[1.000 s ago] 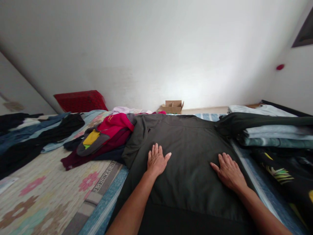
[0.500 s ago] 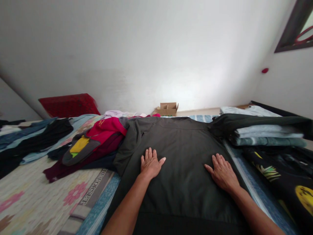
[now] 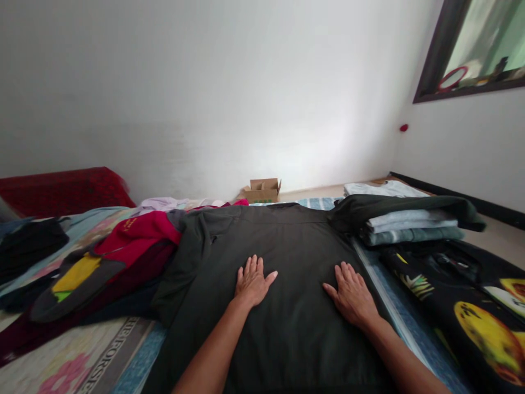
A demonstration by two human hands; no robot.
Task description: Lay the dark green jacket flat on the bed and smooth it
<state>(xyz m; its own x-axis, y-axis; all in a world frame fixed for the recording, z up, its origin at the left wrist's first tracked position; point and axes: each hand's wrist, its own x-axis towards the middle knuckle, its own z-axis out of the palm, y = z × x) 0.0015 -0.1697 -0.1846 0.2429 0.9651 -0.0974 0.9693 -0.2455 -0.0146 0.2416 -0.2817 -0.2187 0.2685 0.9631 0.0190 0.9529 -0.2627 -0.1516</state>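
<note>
A dark grey-green jacket (image 3: 283, 246) lies spread out in front of me, its collar end toward the wall. My left hand (image 3: 253, 283) rests flat on it, left of the middle, with fingers stretched and thumb out. On the right half of the same jacket, my right hand (image 3: 353, 291) lies flat too, fingers slightly spread. Neither hand holds anything. The jacket's left sleeve reaches toward a red and grey garment (image 3: 139, 235). Its right sleeve (image 3: 410, 205) drapes over a stack of folded grey clothes (image 3: 414, 225).
At the right lies a black garment with yellow fruit print (image 3: 463, 295). A small cardboard box (image 3: 263, 191) stands by the wall. Far left are a red covered object (image 3: 69, 189) and dark clothes (image 3: 33, 246). Flowered bedding (image 3: 69, 361) shows at lower left.
The view has turned to the right, so more of the window and the fruit-print garment shows. Both hands stay flat on the jacket; the right one sits slightly nearer the left.
</note>
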